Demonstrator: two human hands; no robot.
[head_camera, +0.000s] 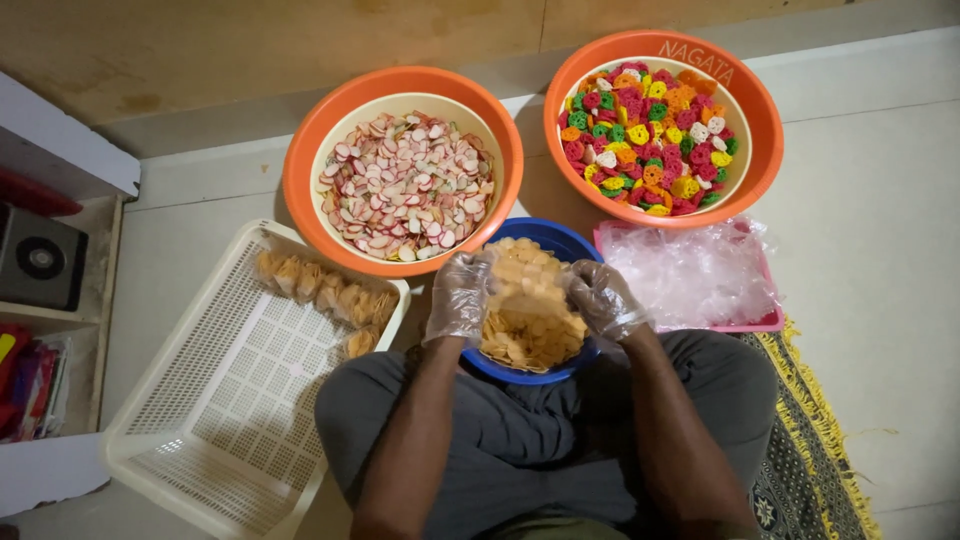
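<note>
While both gloved hands hover over the blue bowl (560, 243) of yellow crackers, the left hand (459, 297) and right hand (603, 299) curl their fingers around a clear bag of crackers (525, 283), beside the white basket (215, 400) and orange tubs.

Both the left hand (458, 297) and the right hand (604, 299) wear thin, clear, crinkled plastic gloves that end at the wrists. The forearms are bare, with no sleeves in view. The legs are covered in dark grey, softly creased trousers (520, 430).
</note>
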